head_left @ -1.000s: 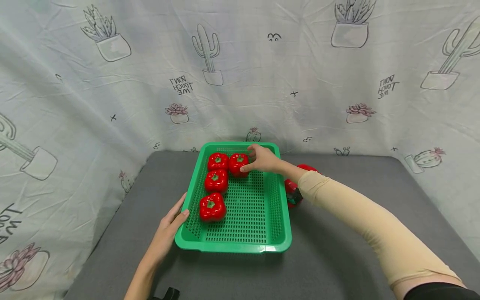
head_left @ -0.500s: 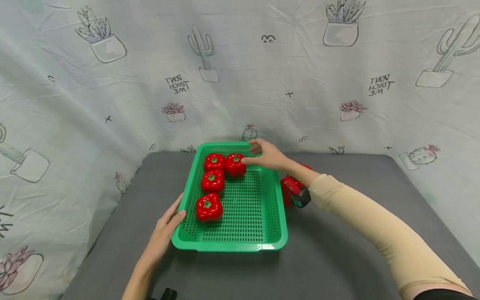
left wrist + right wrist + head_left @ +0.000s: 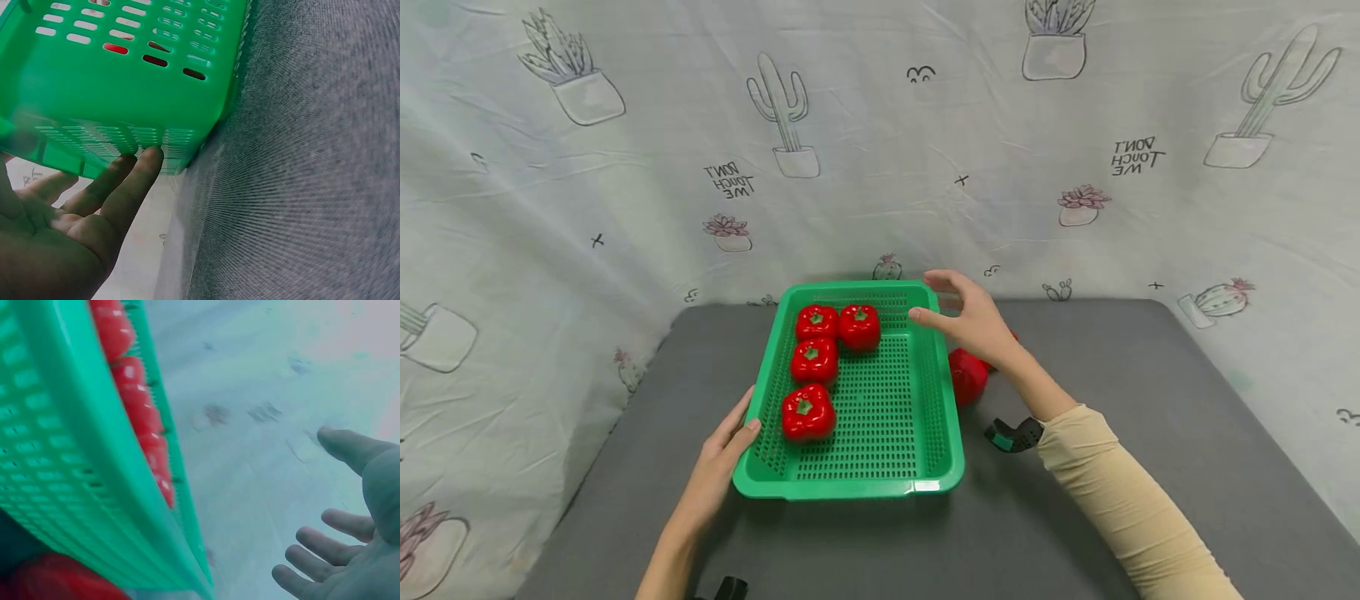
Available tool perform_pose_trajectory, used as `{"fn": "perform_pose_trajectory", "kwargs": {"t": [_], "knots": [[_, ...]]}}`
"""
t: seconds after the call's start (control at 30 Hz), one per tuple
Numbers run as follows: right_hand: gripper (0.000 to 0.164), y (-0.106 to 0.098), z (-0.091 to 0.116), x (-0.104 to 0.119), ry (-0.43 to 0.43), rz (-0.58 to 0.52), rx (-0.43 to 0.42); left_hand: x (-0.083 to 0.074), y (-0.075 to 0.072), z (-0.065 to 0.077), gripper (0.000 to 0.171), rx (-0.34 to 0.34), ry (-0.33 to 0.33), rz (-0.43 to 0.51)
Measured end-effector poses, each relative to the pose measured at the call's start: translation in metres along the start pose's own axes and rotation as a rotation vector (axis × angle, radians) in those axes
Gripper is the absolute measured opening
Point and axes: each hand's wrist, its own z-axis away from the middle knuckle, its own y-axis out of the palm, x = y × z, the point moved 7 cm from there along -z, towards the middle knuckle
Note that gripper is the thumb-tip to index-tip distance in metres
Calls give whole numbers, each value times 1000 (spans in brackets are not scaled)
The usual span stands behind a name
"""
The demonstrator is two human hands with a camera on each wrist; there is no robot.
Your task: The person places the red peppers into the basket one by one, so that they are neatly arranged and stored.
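In the head view, several glossy red bell peppers [image 3: 815,361] lie in a green perforated basket [image 3: 937,483], three in a column on its left side and one beside the farthest. My left hand [image 3: 718,454] holds the basket's left side, thumb at the rim; in the left wrist view its fingertips touch the slotted outer wall [image 3: 112,94]. My right hand [image 3: 973,321] hovers above the far right rim with fingers spread and nothing in them. The right wrist view shows this hand [image 3: 350,550] apart from the basket.
Outside the basket's right wall lies a red bell pepper [image 3: 967,379], with another red piece partly hidden behind my right forearm. A black wrist camera [image 3: 1015,435] hangs under that forearm. A patterned cloth [image 3: 865,125] rises behind the grey table [image 3: 1112,375].
My right hand has let go of the far pepper, which stays in the basket, and has moved right to the rim. The left hand keeps its hold. The head view has shifted slightly.
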Motion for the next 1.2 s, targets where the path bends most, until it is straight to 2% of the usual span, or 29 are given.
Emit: {"fn": "perform_pose_trajectory", "kwargs": {"t": [0.2, 0.43, 0.63, 0.83, 1.1, 1.2], "knots": [[60, -31, 27, -9, 42, 47, -91, 7, -2, -2, 53, 2, 24, -10], [55, -61, 45, -37, 82, -3, -62, 9, -2, -3, 53, -3, 25, -9], [51, -80, 49, -69, 102, 0, -84, 9, -1, -3, 53, -2, 24, -8], [54, -82, 50, -98, 122, 8, -33, 8, -1, -3, 53, 6, 27, -9], [61, -67, 45, -102, 149, 47, 77, 7, 0, -2, 53, -5, 23, -16], [63, -63, 38, -113, 143, 73, 101, 6, -1, -2, 53, -11, 16, -16]]}}
